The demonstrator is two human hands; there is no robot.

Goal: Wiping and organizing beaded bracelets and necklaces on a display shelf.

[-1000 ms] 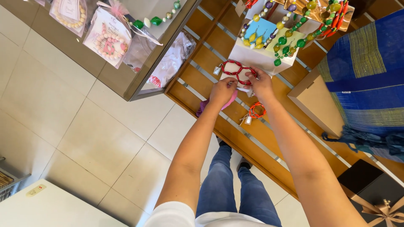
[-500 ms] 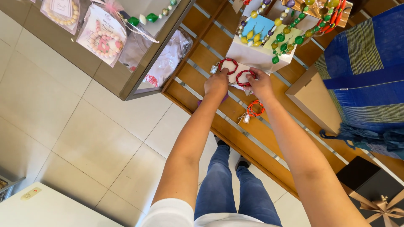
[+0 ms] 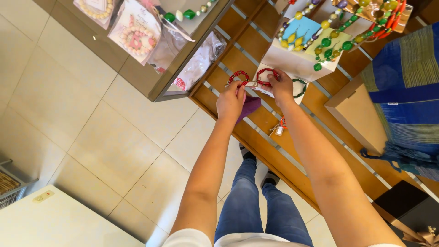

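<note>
Both hands, left hand [image 3: 230, 101] and right hand [image 3: 281, 87], pinch a red bead bracelet [image 3: 254, 78] stretched sideways, parallel-ish across the slatted wooden shelf [image 3: 292, 151], right by its outer edge.

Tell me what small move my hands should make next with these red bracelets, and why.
Probably lower the red bracelets onto the wooden slat shelf. The left hand and right hand each pinch one loop, holding the pair in the air just above it.

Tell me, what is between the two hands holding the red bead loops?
In the head view, a small silvery tag sits between the left hand and the right hand, joining the two red bead loops, with slatted brown wooden shelf behind.
</note>
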